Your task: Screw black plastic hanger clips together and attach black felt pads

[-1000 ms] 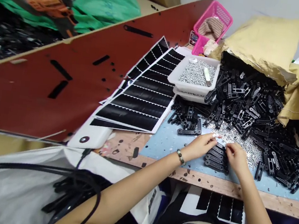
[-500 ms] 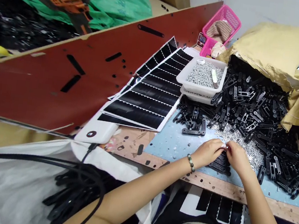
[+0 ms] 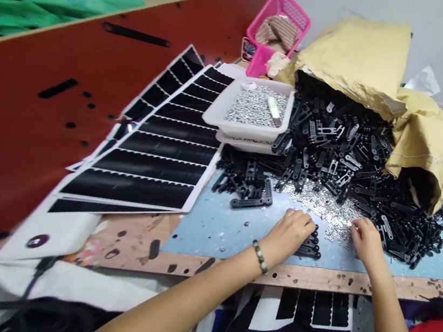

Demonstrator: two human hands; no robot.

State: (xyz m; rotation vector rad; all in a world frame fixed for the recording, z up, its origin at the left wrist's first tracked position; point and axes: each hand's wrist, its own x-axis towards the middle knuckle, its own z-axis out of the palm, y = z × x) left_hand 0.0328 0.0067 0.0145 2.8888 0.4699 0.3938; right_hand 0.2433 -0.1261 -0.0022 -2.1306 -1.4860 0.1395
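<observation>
The tabletop (image 3: 213,230), covered with a blue sheet, extends across the work area. A red panel (image 3: 106,80) stands along its left side. A tan sack (image 3: 359,53) lies at the rear, its mouth open toward a heap of black parts (image 3: 346,150). Sheets bearing black strips (image 3: 166,153) lie left of a white tub (image 3: 246,131), which is stacked on a second tub and contains small silver pieces. A pink basket (image 3: 296,17) sits behind the tub. Loose metal pieces (image 3: 326,201) are scattered in front of the heap. The left hand (image 3: 287,237) rests over a row of black parts (image 3: 307,249) near the front edge; its grip cannot be determined. The right hand (image 3: 367,240) is at the right of the scatter, its fingertips narrowly spaced; whether they hold anything cannot be determined. A beaded bracelet (image 3: 260,257) encircles the left wrist.
</observation>
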